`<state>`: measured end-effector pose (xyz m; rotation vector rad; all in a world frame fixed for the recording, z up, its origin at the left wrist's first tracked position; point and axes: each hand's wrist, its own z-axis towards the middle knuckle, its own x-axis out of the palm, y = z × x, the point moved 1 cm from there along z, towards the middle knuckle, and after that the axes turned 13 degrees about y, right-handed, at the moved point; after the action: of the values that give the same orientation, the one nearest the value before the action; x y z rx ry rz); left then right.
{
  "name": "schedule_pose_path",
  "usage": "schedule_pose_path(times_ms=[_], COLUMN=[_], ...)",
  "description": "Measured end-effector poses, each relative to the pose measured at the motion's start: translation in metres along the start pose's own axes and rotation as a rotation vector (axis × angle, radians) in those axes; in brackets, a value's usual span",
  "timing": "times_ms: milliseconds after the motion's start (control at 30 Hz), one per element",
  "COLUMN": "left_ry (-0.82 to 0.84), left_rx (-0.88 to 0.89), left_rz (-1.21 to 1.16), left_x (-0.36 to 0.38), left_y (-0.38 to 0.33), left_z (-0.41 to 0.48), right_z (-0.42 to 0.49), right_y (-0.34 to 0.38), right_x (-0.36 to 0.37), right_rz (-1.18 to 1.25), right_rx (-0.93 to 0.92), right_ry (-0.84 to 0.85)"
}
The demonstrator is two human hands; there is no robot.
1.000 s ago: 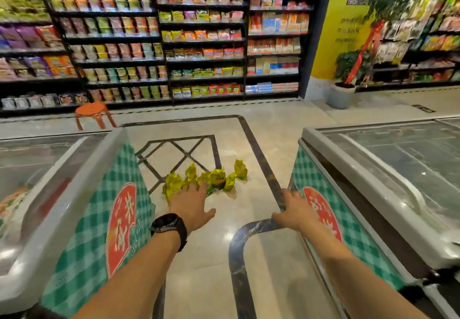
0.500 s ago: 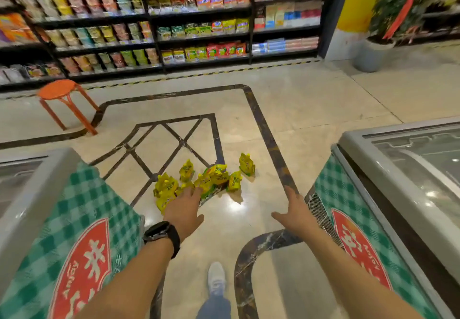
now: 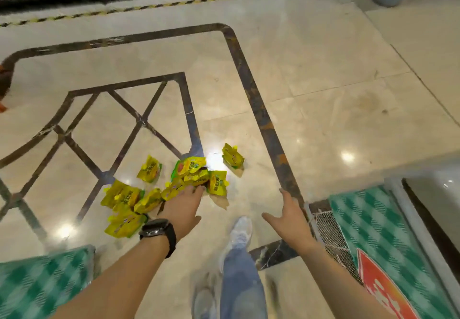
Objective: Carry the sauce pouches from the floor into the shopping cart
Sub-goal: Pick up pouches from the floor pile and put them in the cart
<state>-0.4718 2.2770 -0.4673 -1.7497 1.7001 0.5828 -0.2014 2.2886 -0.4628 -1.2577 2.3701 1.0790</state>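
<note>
The glossy beige floor point(image 3: 323, 69) has dark inlaid lines point(image 3: 258, 112). Yellow pouches point(image 3: 191, 169) lie scattered just ahead of the left grip point(image 3: 183, 209).

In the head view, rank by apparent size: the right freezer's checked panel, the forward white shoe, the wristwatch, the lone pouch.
1. checked panel
2. white shoe and wristwatch, too alike to rank
3. lone pouch

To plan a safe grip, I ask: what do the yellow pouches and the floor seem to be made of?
The yellow pouches look like thin, glossy plastic film: they are crinkled and printed. The floor seems to be polished stone or tile: lamps reflect in it and joint lines show.
</note>
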Motion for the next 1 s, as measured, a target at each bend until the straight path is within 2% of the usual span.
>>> schedule_pose_path(times_ms=[233,367,533,633,733,900,933,1000], left_ry=[0.108,0.219,0.246,0.252,0.359,0.436,0.430,0.330], left_rx=[-0.009,-0.008,0.101,0.247,0.388,0.571,0.595,0.639], left_rz=[-0.013,0.008,0.113,0.228,0.264,0.310,0.273,0.048], left_x=[0.012,0.044,0.087,0.116,0.145,0.172,0.168,0.154], left_y=[0.018,0.031,0.053,0.055,0.053,0.060,0.065,0.077], left_z=[0.194,0.293,0.425,0.492,0.536,0.565,0.568,0.570], right_z=[0.208,0.309,0.446,0.518,0.571,0.609,0.612,0.617], right_y=[-0.006,-0.033,-0.071,-0.082,-0.086,-0.102,-0.104,-0.106], right_x=[0.006,0.028,0.073,0.107,0.141,0.171,0.168,0.151], right_rz=[0.012,0.089,0.139,0.171,0.251,0.490,0.482,0.363], right_rx=[-0.015,0.068,0.056,-0.012,-0.124,-0.175,-0.190,-0.226], right_ry=[0.088,0.115,0.056,0.002,-0.020,-0.202,-0.217,-0.252])
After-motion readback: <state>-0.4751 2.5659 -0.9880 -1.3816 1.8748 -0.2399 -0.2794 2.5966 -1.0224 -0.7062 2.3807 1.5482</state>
